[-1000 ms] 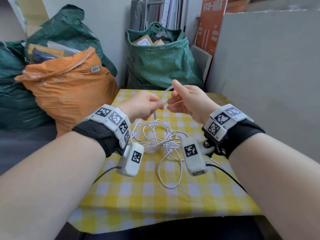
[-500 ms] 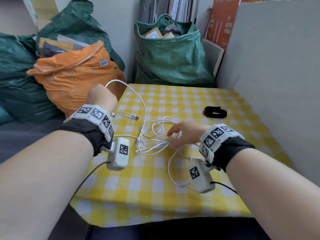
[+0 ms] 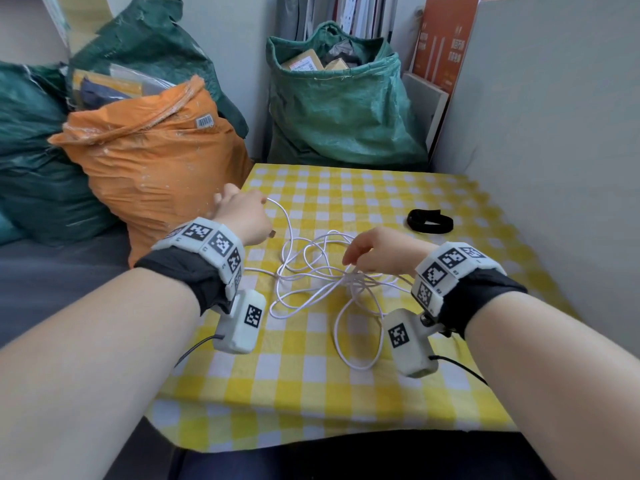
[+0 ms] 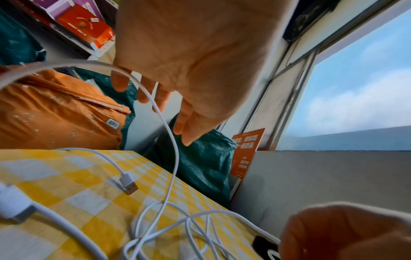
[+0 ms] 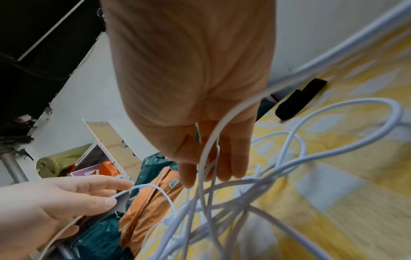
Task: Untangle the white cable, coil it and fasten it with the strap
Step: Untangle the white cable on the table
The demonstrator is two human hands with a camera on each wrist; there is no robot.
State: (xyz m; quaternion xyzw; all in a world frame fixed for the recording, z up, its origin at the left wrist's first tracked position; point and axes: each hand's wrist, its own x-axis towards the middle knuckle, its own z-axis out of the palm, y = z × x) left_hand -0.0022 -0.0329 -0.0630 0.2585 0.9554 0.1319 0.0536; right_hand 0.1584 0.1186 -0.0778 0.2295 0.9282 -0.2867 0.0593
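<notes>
Head view shows, biggest first, an orange sack (image 3: 152,174) and a green sack (image 3: 343,109) standing behind a table covered in a yellow-and-white checked cloth (image 3: 346,382). A grey panel (image 3: 554,133) rises along the table's right edge.

On the cloth lies the white cable (image 3: 308,271), a loose tangle of crossing loops in the middle of the table between both wrists. The left hand (image 3: 242,216) is raised over the table's far left corner, beside the orange sack; one strand arcs up from the tangle to it. Right wrist view shows that strand pinched between thumb and forefinger (image 5: 95,186), so the left hand has hold of the cable. The right hand (image 3: 377,251) hangs over the tangle's right side with fingers pointing down among the loops. Strands pass between those fingers (image 5: 235,158), but whether they clamp any strand cannot be told.

A small USB plug (image 4: 128,183) at one cable end rests on the cloth below the left hand. The black strap (image 3: 430,221) lies curled on the cloth beyond the right hand, apart from the cable.
</notes>
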